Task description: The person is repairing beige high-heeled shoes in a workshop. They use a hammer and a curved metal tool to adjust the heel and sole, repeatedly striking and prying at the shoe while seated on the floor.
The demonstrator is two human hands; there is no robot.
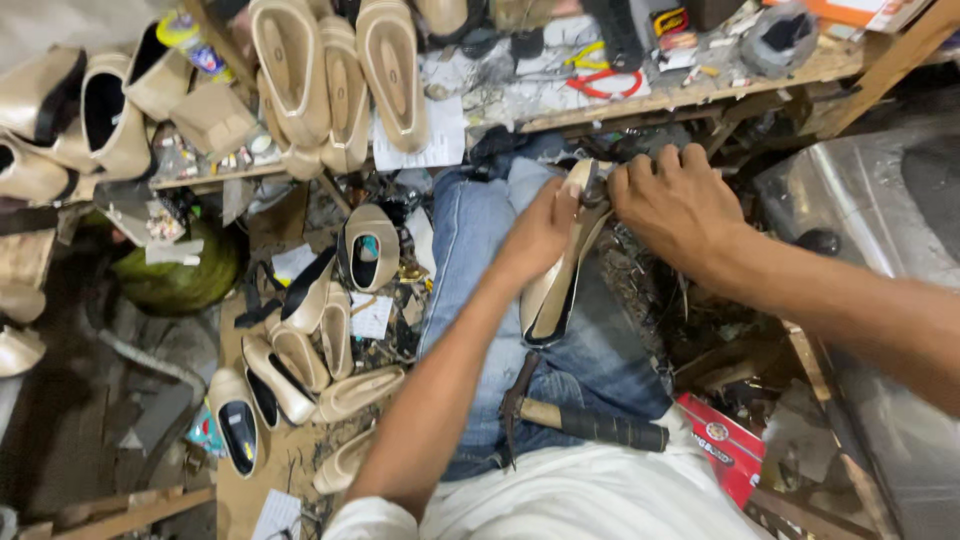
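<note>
Bracing the beige shoe (553, 290) on our lap, we grip its toe with our left hand (540, 232) while our right hand (672, 200) clamps pincers (594, 186) there, finished shoes (300, 365) piled nearby.

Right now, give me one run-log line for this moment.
left hand: steadies beige shoe on lap | right hand: grips dark tool at shoe edge | hammer: on thigh

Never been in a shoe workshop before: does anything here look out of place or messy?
A hammer lies loose across the person's lap while both hands work a beige shoe. More beige shoes lie jumbled on the floor among paper scraps.
</note>
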